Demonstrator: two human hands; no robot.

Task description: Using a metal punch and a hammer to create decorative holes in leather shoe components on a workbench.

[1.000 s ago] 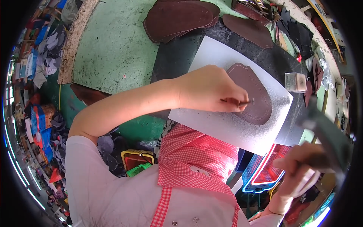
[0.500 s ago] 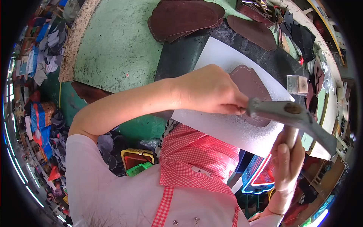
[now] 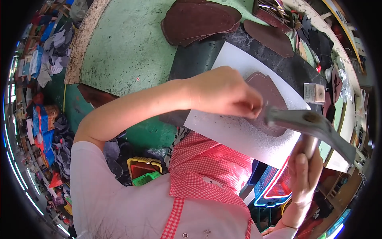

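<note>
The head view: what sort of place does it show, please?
Probably a leatherworking workshop: brown, leather-like pieces lie stacked on a worn green bench, and the right hand holds a hammer.

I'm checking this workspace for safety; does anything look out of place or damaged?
Mildly: the white board lies askew on the dark slab, its near edge jutting past it toward the checked apron. The board's lower right looks speckled; whether that is damage, I can't tell.

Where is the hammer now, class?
In the head view, the hammer is right of centre, held in the right hand, its head near the left hand.
</note>
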